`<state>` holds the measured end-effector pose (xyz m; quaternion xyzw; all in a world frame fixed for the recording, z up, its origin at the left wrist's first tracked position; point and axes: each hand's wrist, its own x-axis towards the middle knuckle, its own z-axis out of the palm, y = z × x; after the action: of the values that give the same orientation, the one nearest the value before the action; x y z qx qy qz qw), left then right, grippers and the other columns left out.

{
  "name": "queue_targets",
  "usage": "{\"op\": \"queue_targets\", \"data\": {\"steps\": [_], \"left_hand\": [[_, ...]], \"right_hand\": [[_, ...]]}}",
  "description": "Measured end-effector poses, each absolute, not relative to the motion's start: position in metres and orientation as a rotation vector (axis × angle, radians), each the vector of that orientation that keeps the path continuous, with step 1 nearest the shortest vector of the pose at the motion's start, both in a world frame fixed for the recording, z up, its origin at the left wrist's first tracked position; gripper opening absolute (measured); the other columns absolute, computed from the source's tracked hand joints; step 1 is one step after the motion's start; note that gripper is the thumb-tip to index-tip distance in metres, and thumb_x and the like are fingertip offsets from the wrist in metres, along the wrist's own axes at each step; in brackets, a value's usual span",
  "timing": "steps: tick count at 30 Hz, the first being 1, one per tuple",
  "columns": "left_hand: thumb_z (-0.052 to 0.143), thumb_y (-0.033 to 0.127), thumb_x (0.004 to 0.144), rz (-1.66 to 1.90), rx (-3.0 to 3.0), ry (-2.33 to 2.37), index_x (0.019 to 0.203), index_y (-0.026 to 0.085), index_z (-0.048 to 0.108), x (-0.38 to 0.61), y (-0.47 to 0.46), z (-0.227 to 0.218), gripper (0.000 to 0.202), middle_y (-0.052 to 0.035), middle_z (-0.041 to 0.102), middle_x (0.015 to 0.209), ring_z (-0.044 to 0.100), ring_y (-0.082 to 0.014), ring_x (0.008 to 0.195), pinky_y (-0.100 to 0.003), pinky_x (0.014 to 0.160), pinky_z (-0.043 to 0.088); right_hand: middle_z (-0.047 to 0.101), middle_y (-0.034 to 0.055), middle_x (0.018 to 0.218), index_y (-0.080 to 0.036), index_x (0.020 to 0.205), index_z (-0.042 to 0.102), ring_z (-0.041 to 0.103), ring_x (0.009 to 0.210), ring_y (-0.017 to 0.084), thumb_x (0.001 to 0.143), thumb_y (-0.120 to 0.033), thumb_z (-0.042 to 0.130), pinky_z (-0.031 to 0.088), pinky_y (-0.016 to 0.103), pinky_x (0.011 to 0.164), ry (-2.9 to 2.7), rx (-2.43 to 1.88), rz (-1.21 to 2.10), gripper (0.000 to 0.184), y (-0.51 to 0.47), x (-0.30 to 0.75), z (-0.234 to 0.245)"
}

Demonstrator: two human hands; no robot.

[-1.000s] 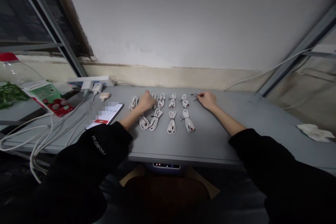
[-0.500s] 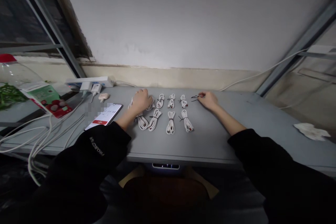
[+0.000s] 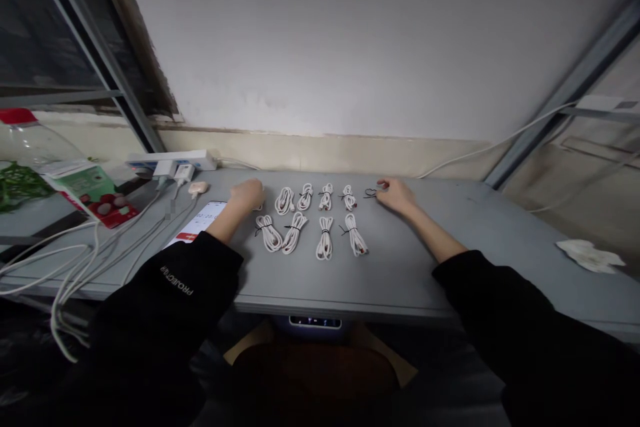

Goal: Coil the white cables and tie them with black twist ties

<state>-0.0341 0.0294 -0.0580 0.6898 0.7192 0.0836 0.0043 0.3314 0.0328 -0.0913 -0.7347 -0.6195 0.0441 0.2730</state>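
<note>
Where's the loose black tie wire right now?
In the head view, the loose black tie wire is next to the right hand, toward the back of the grey table, just right of the back row's rightmost white cable bundle.

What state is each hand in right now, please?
Left hand: curled over a mostly hidden white cable; whether it grips cannot be told.
Right hand: fingertips at a black tie; whether it holds it cannot be told.

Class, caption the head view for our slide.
Left hand at two rows of coiled white cables on a gray desk; right hand at thin black cord.
</note>
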Motion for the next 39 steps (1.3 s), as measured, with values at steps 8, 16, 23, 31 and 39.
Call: {"op": "queue_targets", "data": {"steps": [8, 16, 23, 31, 39], "left_hand": [[0.049, 0.032, 0.088, 0.466, 2.544, 2.019, 0.118, 0.016, 0.063, -0.008, 0.016, -0.054, 0.037, -0.0161, 0.06, 0.119, 0.06, -0.0286, 0.11, -0.038, 0.096, 0.044], [0.049, 0.02, 0.083, 0.347, 2.58, 1.819, 0.107, 0.012, 0.066, 0.001, 0.029, -0.074, 0.03, -0.0136, 0.066, 0.102, 0.064, -0.0229, 0.092, -0.032, 0.085, 0.047], [0.04, 0.019, 0.091, 0.387, 2.544, 1.981, 0.119, 0.009, 0.06, 0.007, 0.033, -0.076, 0.036, -0.0181, 0.062, 0.119, 0.059, -0.0269, 0.111, -0.036, 0.095, 0.044], [0.044, 0.047, 0.09, 0.504, 2.596, 2.014, 0.106, 0.01, 0.066, 0.041, 0.007, -0.062, 0.046, -0.0211, 0.061, 0.118, 0.049, -0.0375, 0.12, -0.05, 0.102, 0.033], [0.053, 0.039, 0.085, 0.351, 2.471, 2.016, 0.11, 0.003, 0.061, 0.057, 0.003, -0.073, 0.045, -0.0272, 0.057, 0.125, 0.046, -0.0409, 0.124, -0.049, 0.102, 0.033]], "right_hand": [[0.067, 0.0145, 0.12, -0.017, 0.112, 0.069, 0.062, 0.113, 0.032, 0.078, -0.021, 0.062, 0.048, 0.042, 0.094, -1.64, -1.969, 0.069, 0.035, 0.032, 0.331, -0.09], [0.066, 0.0137, 0.12, -0.017, 0.112, 0.069, 0.063, 0.111, 0.031, 0.08, -0.023, 0.059, 0.048, 0.044, 0.094, -1.641, -1.931, 0.063, 0.034, 0.037, 0.332, -0.094], [0.065, 0.0131, 0.117, -0.019, 0.108, 0.069, 0.063, 0.105, 0.029, 0.08, -0.021, 0.057, 0.05, 0.044, 0.091, -1.64, -1.882, 0.017, 0.03, 0.036, 0.325, -0.091], [0.062, 0.0116, 0.11, -0.02, 0.101, 0.068, 0.062, 0.093, 0.026, 0.078, -0.018, 0.054, 0.05, 0.045, 0.088, -1.71, -1.72, -0.052, 0.027, 0.033, 0.313, -0.091], [0.063, 0.0128, 0.108, -0.017, 0.102, 0.07, 0.062, 0.093, 0.026, 0.076, -0.013, 0.052, 0.048, 0.045, 0.09, -1.846, -1.529, -0.097, 0.032, 0.025, 0.3, -0.088]]}}
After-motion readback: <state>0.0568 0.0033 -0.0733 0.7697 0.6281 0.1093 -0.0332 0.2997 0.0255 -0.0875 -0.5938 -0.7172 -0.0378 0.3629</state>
